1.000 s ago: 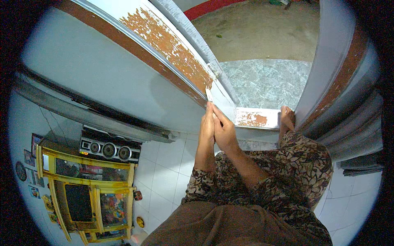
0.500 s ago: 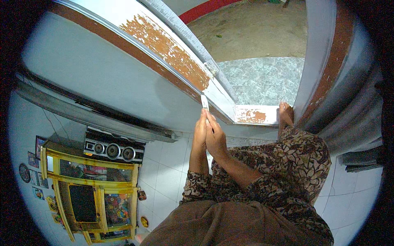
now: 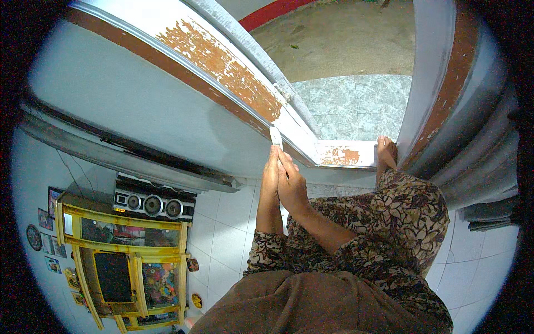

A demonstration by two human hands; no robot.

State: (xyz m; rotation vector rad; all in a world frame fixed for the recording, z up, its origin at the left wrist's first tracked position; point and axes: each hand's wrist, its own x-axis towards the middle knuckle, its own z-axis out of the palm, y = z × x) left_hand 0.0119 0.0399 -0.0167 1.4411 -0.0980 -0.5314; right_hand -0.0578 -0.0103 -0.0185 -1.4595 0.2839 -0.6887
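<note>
Both my hands are raised in front of me, pressed together around a slim white tool (image 3: pixel 276 136) whose exact kind I cannot make out. My left hand (image 3: pixel 271 171) lies along its left side, and my right hand (image 3: pixel 292 183) closes on it from the right. Its tip meets the edge of the window or door frame (image 3: pixel 300 133), at the lower end of a long brown patch (image 3: pixel 222 69) where white covering is broken and flecked. The part of the tool within my fingers is hidden.
A white sill (image 3: pixel 364 154) with a smaller brown patch joins the frame; my bare foot (image 3: pixel 386 151) rests by it. Beyond lie grey tiles (image 3: pixel 356 106) and bare ground. Grey curtains (image 3: pixel 473 161) hang right. A yellow cabinet (image 3: pixel 122 245) and a speaker unit (image 3: pixel 153 205) stand left.
The view has shifted very slightly. My hands and the white tool have moved a little, with the tip still against the frame's edge.
</note>
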